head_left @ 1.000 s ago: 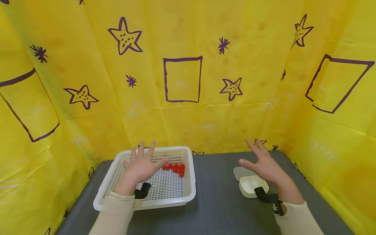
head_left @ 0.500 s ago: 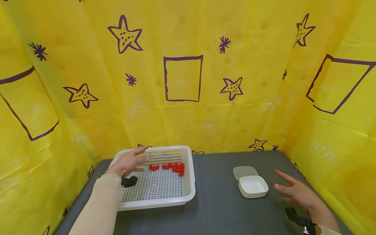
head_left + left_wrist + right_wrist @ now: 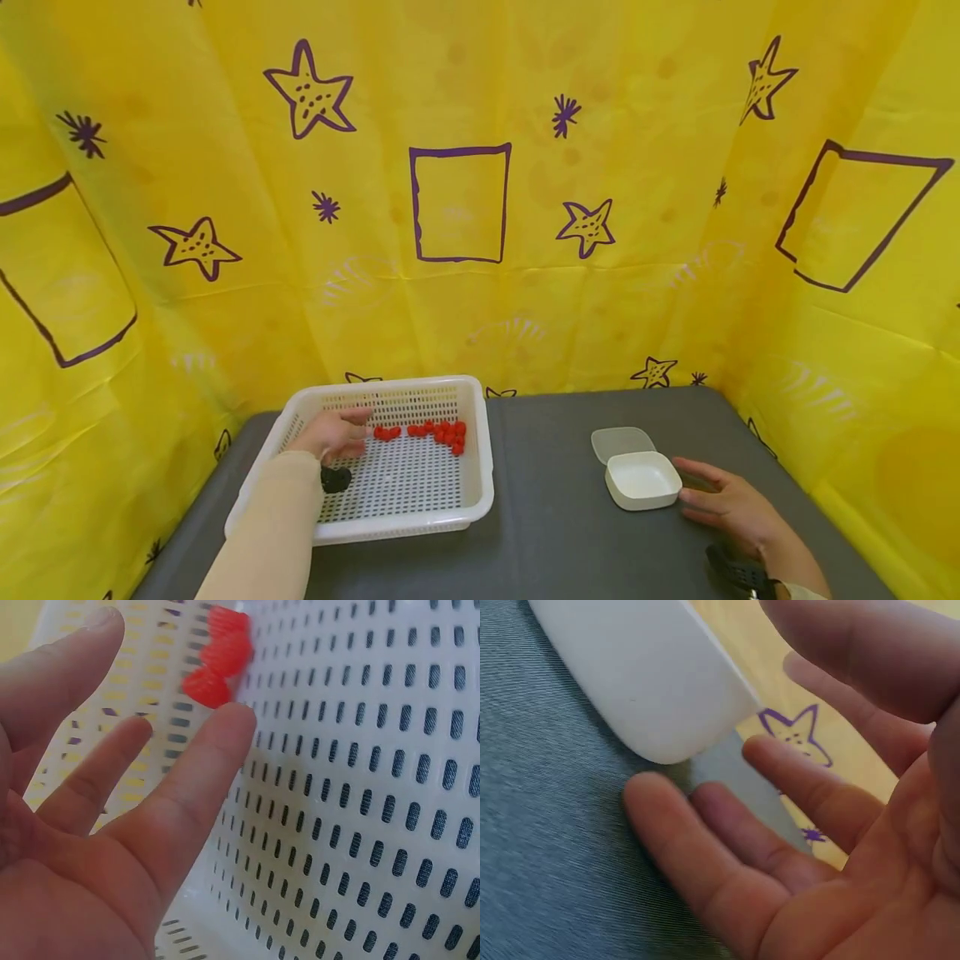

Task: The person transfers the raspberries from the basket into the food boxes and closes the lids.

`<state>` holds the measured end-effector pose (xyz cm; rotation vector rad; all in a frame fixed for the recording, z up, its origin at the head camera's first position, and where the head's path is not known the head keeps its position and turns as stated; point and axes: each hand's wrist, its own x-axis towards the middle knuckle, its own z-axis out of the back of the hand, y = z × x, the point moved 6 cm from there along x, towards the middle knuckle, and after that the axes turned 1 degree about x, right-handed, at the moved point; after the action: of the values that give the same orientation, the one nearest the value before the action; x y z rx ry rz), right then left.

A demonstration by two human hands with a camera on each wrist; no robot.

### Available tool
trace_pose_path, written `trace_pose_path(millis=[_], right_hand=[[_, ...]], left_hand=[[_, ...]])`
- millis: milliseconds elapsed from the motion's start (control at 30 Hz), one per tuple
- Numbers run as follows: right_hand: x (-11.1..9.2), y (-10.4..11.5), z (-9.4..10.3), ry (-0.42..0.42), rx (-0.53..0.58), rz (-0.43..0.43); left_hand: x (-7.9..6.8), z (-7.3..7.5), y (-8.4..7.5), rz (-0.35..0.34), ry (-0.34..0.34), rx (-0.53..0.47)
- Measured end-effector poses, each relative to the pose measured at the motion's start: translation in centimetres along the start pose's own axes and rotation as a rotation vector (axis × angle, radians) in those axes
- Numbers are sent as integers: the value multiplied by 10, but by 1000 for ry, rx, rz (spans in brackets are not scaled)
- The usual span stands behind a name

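Observation:
My left hand (image 3: 333, 435) reaches into the white perforated basket (image 3: 397, 523), its fingers extended toward a short row of small red ridged pieces (image 3: 387, 433). In the left wrist view one fingertip sits right beside the nearest red piece (image 3: 206, 686); whether it touches cannot be told. More red pieces (image 3: 450, 435) lie along the basket's back right corner. On the right, an open white box (image 3: 643, 483) stands with its translucent lid (image 3: 622, 444) folded back behind it. My right hand (image 3: 731, 507) is at the box's right side, fingers spread and loosely bent, holding nothing.
A dark grey cloth (image 3: 547, 500) covers the table under the basket and box. Yellow curtain (image 3: 465, 325) with purple stars encloses the back and both sides. Grey table surface lies between basket and box.
Both hands came down from a raised, spread position. The left lowered into the basket beside the red pieces; the right first swung out rightward, then moved in to the box's side.

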<state>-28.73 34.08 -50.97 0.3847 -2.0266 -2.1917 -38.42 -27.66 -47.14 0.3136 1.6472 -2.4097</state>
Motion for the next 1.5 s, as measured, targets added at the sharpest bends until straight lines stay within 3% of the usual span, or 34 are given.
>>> trace_pose_path(millis=[333, 800, 933, 1500], right_hand=[[6, -12, -3, -63, 31, 4], [12, -19, -6, -113, 36, -26], [13, -21, -7, -98, 43, -29], [13, -19, -6, -82, 40, -21]], left_hand=[[7, -8, 8, 41, -41, 24], [25, -10, 12, -18, -16, 157], [28, -12, 12, -41, -15, 243], [35, -17, 13, -48, -50, 306]])
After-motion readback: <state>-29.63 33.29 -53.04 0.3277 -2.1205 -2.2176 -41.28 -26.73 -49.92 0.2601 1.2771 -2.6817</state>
